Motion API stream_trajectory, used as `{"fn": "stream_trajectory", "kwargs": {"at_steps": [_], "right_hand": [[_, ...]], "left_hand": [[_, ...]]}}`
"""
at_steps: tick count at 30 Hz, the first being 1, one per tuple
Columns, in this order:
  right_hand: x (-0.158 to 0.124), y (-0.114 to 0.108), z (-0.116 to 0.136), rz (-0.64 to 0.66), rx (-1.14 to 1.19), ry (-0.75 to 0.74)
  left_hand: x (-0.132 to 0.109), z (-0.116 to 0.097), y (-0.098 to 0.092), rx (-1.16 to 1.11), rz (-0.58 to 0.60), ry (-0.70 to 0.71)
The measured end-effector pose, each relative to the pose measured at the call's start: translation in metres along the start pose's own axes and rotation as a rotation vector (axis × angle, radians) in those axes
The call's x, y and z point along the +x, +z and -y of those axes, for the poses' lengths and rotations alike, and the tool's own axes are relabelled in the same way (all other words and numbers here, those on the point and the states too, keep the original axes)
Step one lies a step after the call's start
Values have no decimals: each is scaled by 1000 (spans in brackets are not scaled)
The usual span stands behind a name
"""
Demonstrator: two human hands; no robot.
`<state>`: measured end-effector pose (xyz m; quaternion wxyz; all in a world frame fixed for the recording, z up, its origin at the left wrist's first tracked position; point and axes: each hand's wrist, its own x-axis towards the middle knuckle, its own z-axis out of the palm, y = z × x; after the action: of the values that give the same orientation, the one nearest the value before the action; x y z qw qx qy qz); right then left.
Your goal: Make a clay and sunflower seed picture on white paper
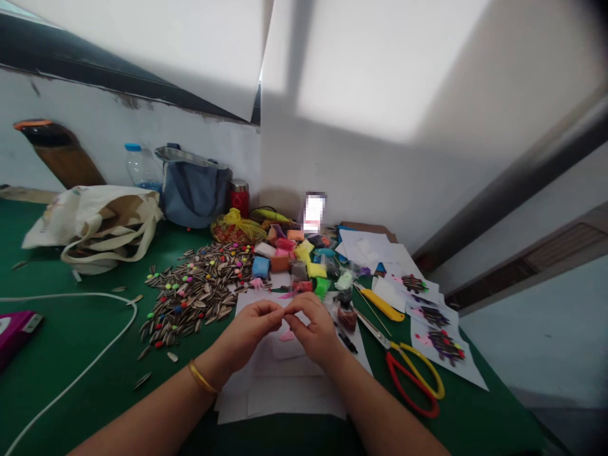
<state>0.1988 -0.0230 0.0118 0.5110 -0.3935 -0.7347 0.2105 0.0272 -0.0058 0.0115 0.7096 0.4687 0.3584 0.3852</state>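
My left hand (251, 329) and my right hand (316, 332) meet fingertip to fingertip above white paper sheets (285, 380) on the green table (71, 354). Both hands are pinched closed on something small that I cannot make out. A small pink clay bit (286, 336) lies on the paper just below the fingers. A gold bangle (202, 378) sits on my left wrist. A pile of sunflower seeds (194, 294) dotted with coloured clay beads lies to the left of my hands. Coloured clay blocks (289, 256) are heaped just beyond them.
Red-and-yellow scissors (413, 373), a yellow utility knife (382, 305) and seed-picture papers (439, 335) lie right. A cream tote bag (95, 221), a grey bag (192, 190), a water bottle (140, 166) and a red flask (240, 196) stand by the wall. A white cable (95, 361) crosses left.
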Motion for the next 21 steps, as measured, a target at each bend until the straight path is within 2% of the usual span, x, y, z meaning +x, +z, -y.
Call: {"fn": "stream_trajectory", "kwargs": {"at_steps": [15, 21], "right_hand": [[-6, 2, 1, -5, -76, 5], [-7, -1, 0, -12, -42, 52]], "left_hand": [[-2, -2, 5, 189, -59, 49], [0, 4, 3, 134, -60, 28]]}}
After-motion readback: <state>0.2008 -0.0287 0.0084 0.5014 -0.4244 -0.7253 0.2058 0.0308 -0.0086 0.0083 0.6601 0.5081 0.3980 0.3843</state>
